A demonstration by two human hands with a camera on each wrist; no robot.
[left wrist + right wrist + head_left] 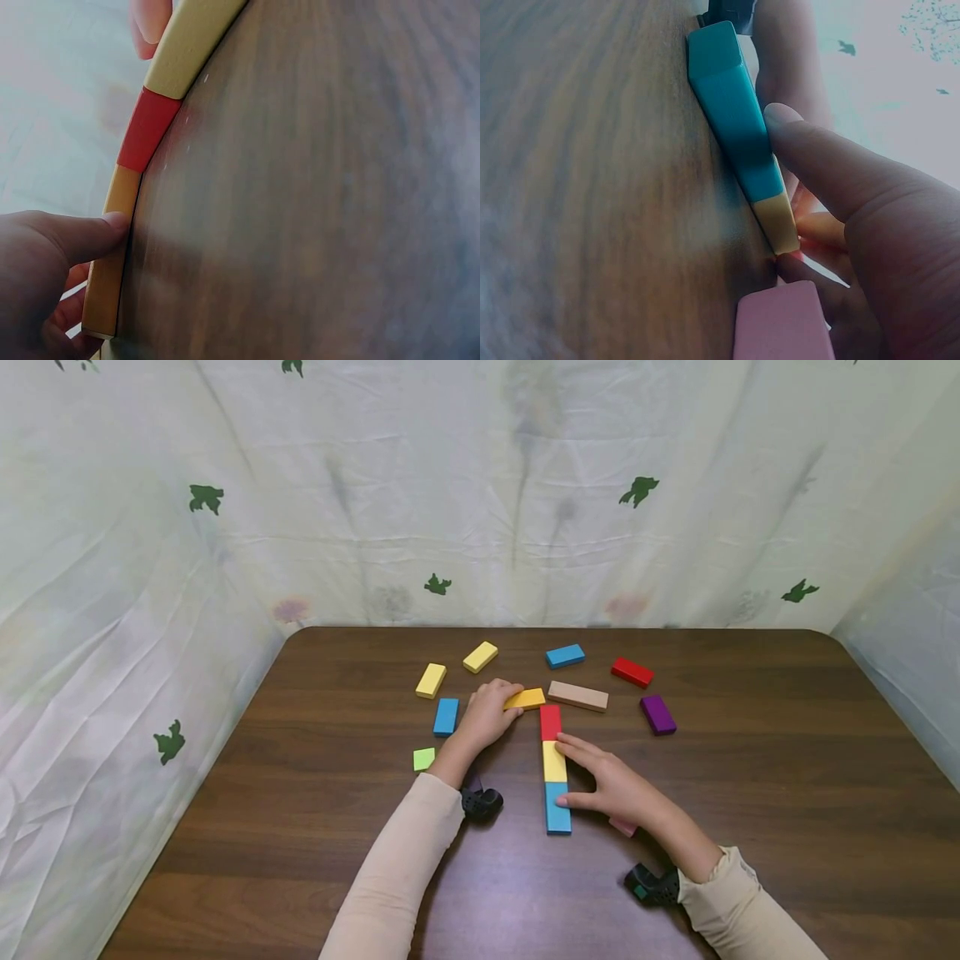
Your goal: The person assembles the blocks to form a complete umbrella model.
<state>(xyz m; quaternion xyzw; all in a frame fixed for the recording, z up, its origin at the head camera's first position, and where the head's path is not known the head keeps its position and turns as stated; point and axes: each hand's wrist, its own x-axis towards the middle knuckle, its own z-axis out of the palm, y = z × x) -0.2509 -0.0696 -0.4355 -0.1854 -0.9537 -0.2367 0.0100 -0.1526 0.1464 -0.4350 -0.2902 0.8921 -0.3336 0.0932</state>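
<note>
My left hand [483, 718] pinches an orange wooden block [529, 698], its thumb on the near side in the left wrist view. The block's right end lies close to the top of a straight column of three blocks: red [551, 722], yellow [554, 763] and blue [558, 814]. Beside that column, my right hand [618, 785] is spread with fairly straight fingers. Its thumb touches the blue block and its fingertips reach the yellow and red ones. A pink block [780, 322], mostly hidden in the head view, lies under the right hand.
A beige plank [577, 696] lies right of the column's top. Around it are a blue block [565, 657], a red block [632, 672] and a purple block [657, 715]. Two pale yellow blocks [431, 681], a blue block [446, 717] and a green block [423, 759] lie left.
</note>
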